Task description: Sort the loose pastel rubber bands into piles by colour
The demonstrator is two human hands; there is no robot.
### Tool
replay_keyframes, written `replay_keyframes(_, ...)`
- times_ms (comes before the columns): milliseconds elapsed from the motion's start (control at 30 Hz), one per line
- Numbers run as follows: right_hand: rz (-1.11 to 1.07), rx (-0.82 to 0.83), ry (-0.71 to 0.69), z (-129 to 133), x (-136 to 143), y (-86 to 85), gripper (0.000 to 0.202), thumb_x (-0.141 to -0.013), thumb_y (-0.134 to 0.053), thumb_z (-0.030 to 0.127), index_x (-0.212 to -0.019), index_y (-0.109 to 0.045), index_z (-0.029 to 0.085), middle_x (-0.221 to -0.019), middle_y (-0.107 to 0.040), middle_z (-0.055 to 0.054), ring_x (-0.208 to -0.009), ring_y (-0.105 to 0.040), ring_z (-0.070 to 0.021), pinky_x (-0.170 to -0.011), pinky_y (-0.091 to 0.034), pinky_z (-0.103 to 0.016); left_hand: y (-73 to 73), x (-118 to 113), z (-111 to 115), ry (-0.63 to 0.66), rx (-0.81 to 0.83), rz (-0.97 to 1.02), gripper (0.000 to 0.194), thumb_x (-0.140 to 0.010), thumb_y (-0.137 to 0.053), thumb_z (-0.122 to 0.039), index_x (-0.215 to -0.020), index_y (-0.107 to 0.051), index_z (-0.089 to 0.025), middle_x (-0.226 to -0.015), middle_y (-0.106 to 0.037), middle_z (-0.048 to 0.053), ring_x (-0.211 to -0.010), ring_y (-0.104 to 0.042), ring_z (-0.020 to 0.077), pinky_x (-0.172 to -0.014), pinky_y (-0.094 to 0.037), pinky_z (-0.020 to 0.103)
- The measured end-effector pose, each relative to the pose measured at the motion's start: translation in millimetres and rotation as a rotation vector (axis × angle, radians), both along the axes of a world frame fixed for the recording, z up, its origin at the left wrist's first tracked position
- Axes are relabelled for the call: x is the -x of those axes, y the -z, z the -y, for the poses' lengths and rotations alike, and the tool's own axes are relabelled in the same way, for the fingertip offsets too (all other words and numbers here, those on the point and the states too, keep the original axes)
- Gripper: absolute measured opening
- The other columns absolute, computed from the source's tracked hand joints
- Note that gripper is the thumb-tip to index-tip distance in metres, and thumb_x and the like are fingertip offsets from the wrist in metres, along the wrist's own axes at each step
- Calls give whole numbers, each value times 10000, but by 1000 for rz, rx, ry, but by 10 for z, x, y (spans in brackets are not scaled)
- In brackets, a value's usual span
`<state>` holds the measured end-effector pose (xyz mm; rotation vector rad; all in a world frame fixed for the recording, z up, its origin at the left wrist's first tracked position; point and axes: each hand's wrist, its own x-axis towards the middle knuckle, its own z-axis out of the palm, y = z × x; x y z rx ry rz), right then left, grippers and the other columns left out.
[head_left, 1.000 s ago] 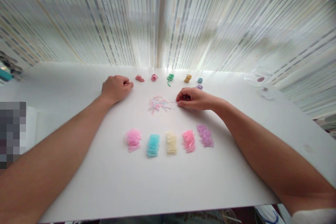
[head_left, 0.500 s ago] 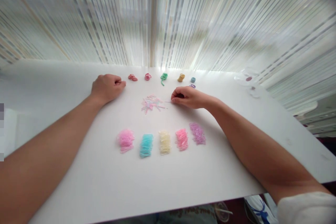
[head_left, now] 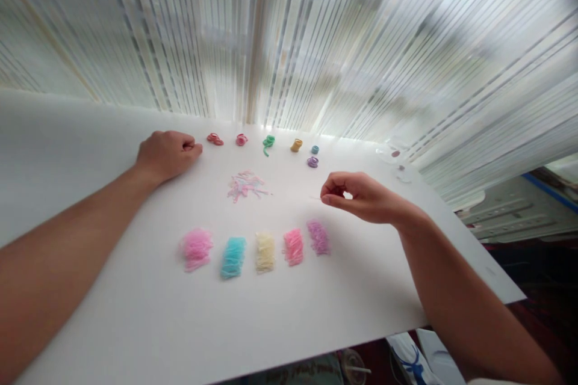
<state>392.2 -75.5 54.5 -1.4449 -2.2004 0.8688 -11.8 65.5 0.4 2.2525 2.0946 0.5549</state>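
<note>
My right hand (head_left: 350, 197) is raised above the white table, thumb and forefinger pinched on a thin pale strip (head_left: 315, 197) that sticks out to the left. To its left lies a loose heap of pale pink, white and bluish strips (head_left: 247, 185). My left hand (head_left: 168, 155) rests on the table as a loose fist, beside a small red coil (head_left: 215, 139); nothing shows in it. Nearer me is a row of sorted piles: light pink (head_left: 197, 249), turquoise (head_left: 233, 257), cream (head_left: 264, 252), bright pink (head_left: 293, 247) and purple (head_left: 318, 237).
Along the back run small coils in pink (head_left: 241, 139), green (head_left: 269, 143), yellow (head_left: 296, 145), blue (head_left: 315, 149) and purple (head_left: 312, 162). Clear plastic pieces (head_left: 388, 153) lie at the back right. A striped curtain (head_left: 253, 30) hangs behind the table (head_left: 271, 319).
My right hand has moved away from the loose heap, to the right and toward me, carrying the thin strip. My left hand stays by the red coil. The view has turned to the right.
</note>
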Motion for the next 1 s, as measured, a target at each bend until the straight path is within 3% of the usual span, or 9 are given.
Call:
replay_keyframes(200,-94,95,-32,276,-91,234,165,-956,-698,322,-839,-685,208,-857,-687,-44,-740,-567,-160,-683,-480,-308,-11,-19,6,-21,11,-51,361,-898,-585,-398,-634,-442,-197,-683,-501,30,-676,-335,170,-658,-245,313)
replay_keyframes(500,-25,92,-61,288,-66,239,71,-857,-706,178,-794,-717,209,-812,-660,-26,-708,-539,-147,-656,-459,-291,26,-44,-37,-64,2,-156,328,-881,-561,-411,-680,-557,-152,-755,-537,47,-750,-451,159,-774,-326,293)
replay_keyframes(767,-31,61,-45,294,-109,228,45,-878,-723,214,-841,-749,215,-834,-678,-43,-724,-551,-162,-674,-481,-314,30,-37,-76,-103,32,-147,347,-882,-573,-404,-724,-637,-102,-822,-583,49,-901,-550,189,-908,-379,327)
replay_keyframes(1000,-73,-9,45,237,-183,293,136,-918,-726,319,-824,-730,220,-833,-688,-53,-725,-568,-176,-667,-490,-334,6,-39,-30,-74,16,-154,331,-889,-579,-409,-684,-573,-149,-773,-580,50,-794,-500,172,-811,-378,303)
